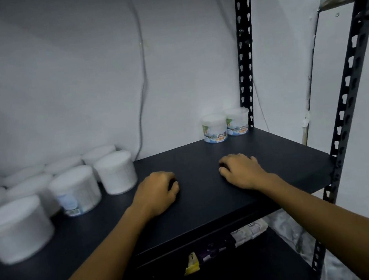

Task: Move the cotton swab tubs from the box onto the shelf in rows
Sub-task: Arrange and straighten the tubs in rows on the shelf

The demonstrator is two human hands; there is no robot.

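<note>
Both hands resting on the shelf (205,160) near its front edge, left hand (156,192) and right hand (243,170) with fingers loosely curled, holding nothing. Two tubs (214,128) upright at back right corner, nearer the right hand; more tubs (76,189) clustered along left side. Box out of view.

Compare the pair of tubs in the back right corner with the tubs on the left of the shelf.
The corner pair shows printed labels facing out; the left group shows mostly plain white sides. The pair stands at the back by the wall; the group reaches the shelf's front. The pair is two tubs; the group has many. All stand upright with lids on.
</note>
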